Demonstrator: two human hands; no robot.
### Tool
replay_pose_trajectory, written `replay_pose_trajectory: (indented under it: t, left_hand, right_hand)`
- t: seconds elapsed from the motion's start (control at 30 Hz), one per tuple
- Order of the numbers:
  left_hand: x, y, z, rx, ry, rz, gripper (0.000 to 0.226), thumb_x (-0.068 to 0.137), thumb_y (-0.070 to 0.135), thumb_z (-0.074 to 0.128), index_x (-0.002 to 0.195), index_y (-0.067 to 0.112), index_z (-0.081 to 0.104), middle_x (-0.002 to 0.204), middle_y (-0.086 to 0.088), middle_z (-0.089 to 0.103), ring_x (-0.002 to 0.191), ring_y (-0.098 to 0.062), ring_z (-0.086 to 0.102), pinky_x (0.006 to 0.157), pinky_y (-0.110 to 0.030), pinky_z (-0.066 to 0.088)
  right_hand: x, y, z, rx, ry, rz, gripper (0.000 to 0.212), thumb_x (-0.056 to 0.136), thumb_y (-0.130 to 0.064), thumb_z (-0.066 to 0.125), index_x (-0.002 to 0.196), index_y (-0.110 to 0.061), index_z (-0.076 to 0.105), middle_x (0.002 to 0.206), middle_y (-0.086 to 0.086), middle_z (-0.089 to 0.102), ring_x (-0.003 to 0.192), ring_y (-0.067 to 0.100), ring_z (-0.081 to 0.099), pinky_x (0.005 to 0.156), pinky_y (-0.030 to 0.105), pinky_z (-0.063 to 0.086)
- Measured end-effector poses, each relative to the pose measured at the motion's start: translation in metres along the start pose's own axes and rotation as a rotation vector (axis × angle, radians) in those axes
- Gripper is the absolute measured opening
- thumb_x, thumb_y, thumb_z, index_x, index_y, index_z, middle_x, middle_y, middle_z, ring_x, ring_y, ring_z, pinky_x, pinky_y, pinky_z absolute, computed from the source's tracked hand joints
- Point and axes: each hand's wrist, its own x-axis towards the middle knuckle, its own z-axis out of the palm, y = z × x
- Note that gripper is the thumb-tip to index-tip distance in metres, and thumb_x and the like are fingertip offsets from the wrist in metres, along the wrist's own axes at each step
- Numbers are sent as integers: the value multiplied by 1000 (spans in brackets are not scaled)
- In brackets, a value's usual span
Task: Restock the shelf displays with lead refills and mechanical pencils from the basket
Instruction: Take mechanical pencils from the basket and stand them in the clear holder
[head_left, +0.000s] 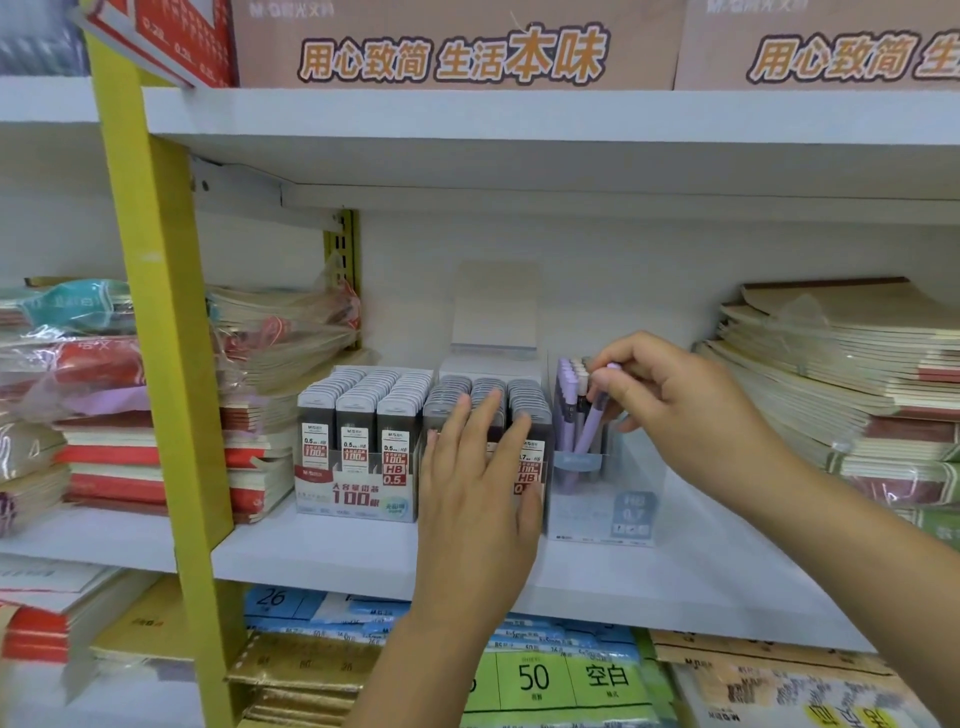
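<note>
Right hand (691, 410) pinches a lilac mechanical pencil (592, 421), tilted, lower end inside the clear pencil display box (618, 509) — best straightened before seating beside its row. Left hand (478, 493), fingers flat, rests against the lead-refill tray (527, 397).

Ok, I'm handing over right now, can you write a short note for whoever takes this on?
Left hand: open, straight fingers on or just over the dark grey 0.7 lead refill cases in the middle display.
Right hand: pinches a lilac mechanical pencil, tilted, at the clear plastic pencil box.
Done: the white 0.5 refill display looks full, the 0.7 rows too.
Left: seat this pencil; the box's front looks part empty. Basket not in view.
</note>
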Motion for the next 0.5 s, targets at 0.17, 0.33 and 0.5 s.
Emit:
replay_pose_trajectory:
  t: [0.17, 0.33, 0.5]
  left_hand:
    - [0, -2, 1, 6, 14, 17, 58, 97, 27, 61, 151, 29, 40, 167, 8, 15, 152, -5, -8, 121, -34, -6]
    - [0, -3, 0, 5, 5, 16, 58, 96, 28, 62, 151, 29, 41, 166, 7, 18, 154, -11, -1, 123, -40, 3]
    - [0, -3, -16, -34, -8, 32, 54, 96, 24, 61, 148, 30, 45, 165, 9, 19, 154, -11, 3, 125, -40, 11]
  right_hand:
    - [3, 3, 0, 9, -9, 22, 15, 91, -32, 57, 85, -38, 44, 75, -6, 71, 70, 14, 67, 71, 48, 55]
    - [2, 6, 6, -127, -42, 19, 12, 88, -29, 66, 80, -29, 56, 79, -11, 63, 74, 3, 59, 69, 18, 46]
    - [-2, -4, 4, -265, -89, 42, 15, 94, -21, 60, 106, -29, 64, 98, -8, 45, 78, 3, 45, 65, 4, 30]
